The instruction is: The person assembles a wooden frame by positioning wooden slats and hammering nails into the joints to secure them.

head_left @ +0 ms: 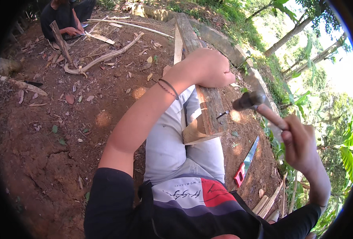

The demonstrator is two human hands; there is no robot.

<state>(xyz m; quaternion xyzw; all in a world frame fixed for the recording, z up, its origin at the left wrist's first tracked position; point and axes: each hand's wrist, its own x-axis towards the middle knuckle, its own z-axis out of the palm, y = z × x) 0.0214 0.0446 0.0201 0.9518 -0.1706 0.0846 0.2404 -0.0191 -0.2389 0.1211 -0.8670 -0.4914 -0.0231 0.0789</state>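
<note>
A long weathered wooden beam (211, 104) runs away from me, its near end over my legs. My left hand (211, 68) is closed in a fist over the beam, holding it; the fingertips are hidden. In my right hand (302, 143) is a hammer (270, 113), gripped by its wooden handle. The hammer's dark head (249, 100) is raised, apart from the beam and slightly blurred. A dark metal nail (222, 114) sticks out at the beam's near right side. Paler wood (198, 133) shows under the near end.
A handsaw (246, 163) with a red handle lies on the ground at right, near several wood strips (268, 204). At far left a person (67, 24) crouches beside a curved branch (104, 57). A low stone edging (224, 42) and plants border the right side.
</note>
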